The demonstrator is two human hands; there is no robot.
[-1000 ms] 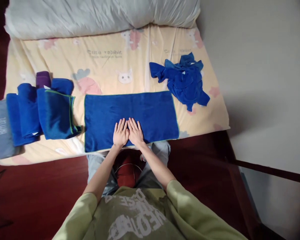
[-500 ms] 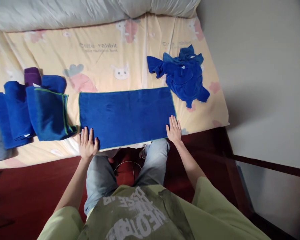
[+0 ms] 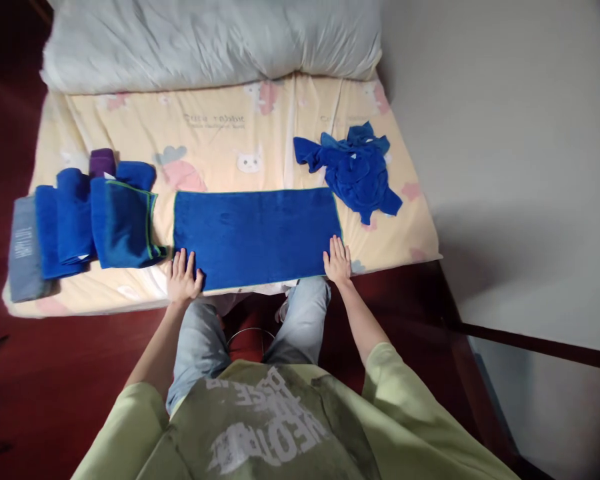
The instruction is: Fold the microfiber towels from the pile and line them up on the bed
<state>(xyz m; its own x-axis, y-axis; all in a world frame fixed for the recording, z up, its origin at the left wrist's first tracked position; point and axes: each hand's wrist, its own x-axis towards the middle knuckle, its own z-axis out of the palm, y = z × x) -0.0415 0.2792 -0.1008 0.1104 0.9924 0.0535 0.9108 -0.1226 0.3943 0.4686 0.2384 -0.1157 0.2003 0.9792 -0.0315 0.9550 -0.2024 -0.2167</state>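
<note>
A blue towel with thin green edging lies flat and spread out along the front of the bed. Pressed on its near left corner is my left hand, palm down with fingers spread. My right hand rests flat on the near right corner, fingers stretched out. Neither hand grips anything. To the left of my left hand sits a folded blue towel with green trim. Beyond my right hand is a crumpled heap of blue towels.
Several folded cloths, among them a blue one, a purple one and a grey one, lie at the left. A pale rolled quilt spans the back of the patterned bed sheet. A wall stands at right.
The camera view has shifted, so the bed looks smaller and more of its left end shows. Both hands stay flat on the same towel corners, and the towel lies as before.
</note>
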